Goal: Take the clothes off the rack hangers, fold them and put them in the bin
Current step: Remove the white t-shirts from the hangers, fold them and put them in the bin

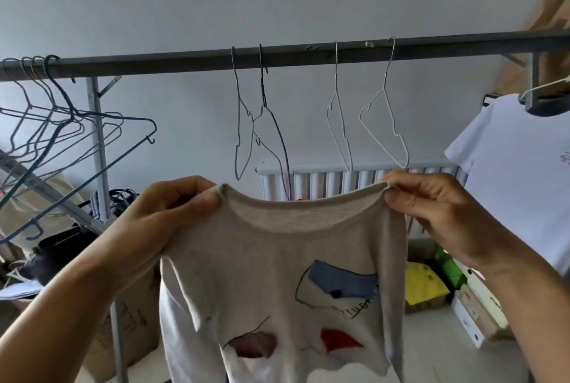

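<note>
grey knit top [277, 274] with blue, red and purple patches hangs in front of the camera, off any hanger, held up by its two shoulders below the rack bar [185, 60]. the left hand [160, 216] pinches the left shoulder, its fingers [206, 197] curled round the cloth with the thumb pressed on the front; the right hand [438, 213] pinches the right shoulder the same way. the neckline sags between the two hands and the body of the top drops out of the bottom of the view. on the bar above, four bare wire hangers [389, 111] hang in two pairs near the middle, and a bunch of bare hangers [61, 123] sits at the left end by the rack's upright post. at the right end a white t-shirt [518, 173] is on a hanger. behind the top stands a white radiator [324, 182] against the wall; cardboard boxes [129, 336] stand on the floor at lower left, and a yellow packet [422, 287] lies among boxes at lower right.
</note>
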Demonstrator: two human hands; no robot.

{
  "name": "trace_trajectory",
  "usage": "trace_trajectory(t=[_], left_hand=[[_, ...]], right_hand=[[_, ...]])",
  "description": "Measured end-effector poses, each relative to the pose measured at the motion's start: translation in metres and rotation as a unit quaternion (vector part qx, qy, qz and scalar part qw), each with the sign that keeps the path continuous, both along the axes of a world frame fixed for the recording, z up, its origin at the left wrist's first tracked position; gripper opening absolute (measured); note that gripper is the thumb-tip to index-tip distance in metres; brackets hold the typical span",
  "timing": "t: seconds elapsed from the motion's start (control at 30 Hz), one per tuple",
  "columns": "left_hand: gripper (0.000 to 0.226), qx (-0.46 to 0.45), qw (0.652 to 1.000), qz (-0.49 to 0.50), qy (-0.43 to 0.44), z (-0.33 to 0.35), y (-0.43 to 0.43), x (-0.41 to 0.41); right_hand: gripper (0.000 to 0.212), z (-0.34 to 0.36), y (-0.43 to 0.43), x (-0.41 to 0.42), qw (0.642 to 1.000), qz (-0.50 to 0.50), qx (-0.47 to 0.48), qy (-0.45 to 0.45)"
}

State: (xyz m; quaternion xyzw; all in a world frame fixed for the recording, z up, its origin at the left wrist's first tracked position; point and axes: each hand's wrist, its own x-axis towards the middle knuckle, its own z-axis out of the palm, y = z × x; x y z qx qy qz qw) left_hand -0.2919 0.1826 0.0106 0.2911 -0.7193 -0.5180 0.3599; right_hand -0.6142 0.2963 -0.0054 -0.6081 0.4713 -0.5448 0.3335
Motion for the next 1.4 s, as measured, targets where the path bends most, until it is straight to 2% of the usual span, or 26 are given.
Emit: trace_trajectory(t=[0.07, 0.13, 0.2, 0.3, 0.47, 0.57, 0.77, 0.93, 1.1, 1.23, 1.3, 1.4], left_hand=[[0.043, 0.033, 0.999, 0.022, 0.013, -0.002, 0.001, -0.005], [0.03, -0.005, 0.996, 0.087, -0.013, -0.005, 0.002, -0.013], [0.018, -0.034, 0.987, 0.154, -0.027, -0.007, 0.004, -0.021], [0.021, -0.037, 0.975, 0.219, -0.01, -0.01, 0.007, -0.032], [0.027, -0.049, 0.96, 0.276, 0.013, -0.018, 0.016, -0.05], [0.027, -0.053, 0.96, 0.272, 0.04, -0.024, 0.03, -0.066], [0.025, -0.061, 0.971, 0.216, 0.083, -0.031, 0.061, -0.099], [0.02, -0.057, 0.978, 0.183, 0.083, -0.03, 0.073, -0.109], [0.021, -0.066, 0.977, 0.185, 0.083, -0.03, 0.076, -0.11], [0.021, -0.068, 0.975, 0.195, 0.078, -0.03, 0.077, -0.111], [0.026, -0.067, 0.977, 0.185, 0.083, -0.031, 0.079, -0.111], [0.043, -0.033, 0.983, 0.114, 0.138, -0.029, 0.09, -0.111]], right_hand=[[0.023, 0.0, 0.0, 0.002, 0.998, 0.0, 0.012, -0.06], [0.021, -0.002, -0.001, 0.004, 0.998, -0.054, 0.009, -0.017], [0.017, -0.004, -0.003, 0.008, 0.995, -0.099, -0.003, -0.021], [0.009, -0.006, -0.008, 0.016, 0.987, -0.154, -0.017, -0.051], [0.019, -0.01, -0.013, 0.034, 0.965, -0.255, -0.044, -0.05], [0.024, -0.011, -0.011, 0.051, 0.96, -0.27, -0.057, -0.038], [0.024, -0.014, -0.004, 0.089, 0.973, -0.216, -0.075, -0.017], [0.018, -0.015, -0.005, 0.099, 0.977, -0.201, -0.065, -0.007], [0.014, -0.015, -0.003, 0.098, 0.982, -0.175, -0.071, -0.007], [0.012, -0.016, -0.001, 0.1, 0.983, -0.166, -0.071, 0.029], [0.015, -0.017, 0.001, 0.1, 0.982, -0.167, -0.071, 0.05], [0.025, -0.017, 0.001, 0.101, 0.984, -0.159, -0.054, 0.056]])
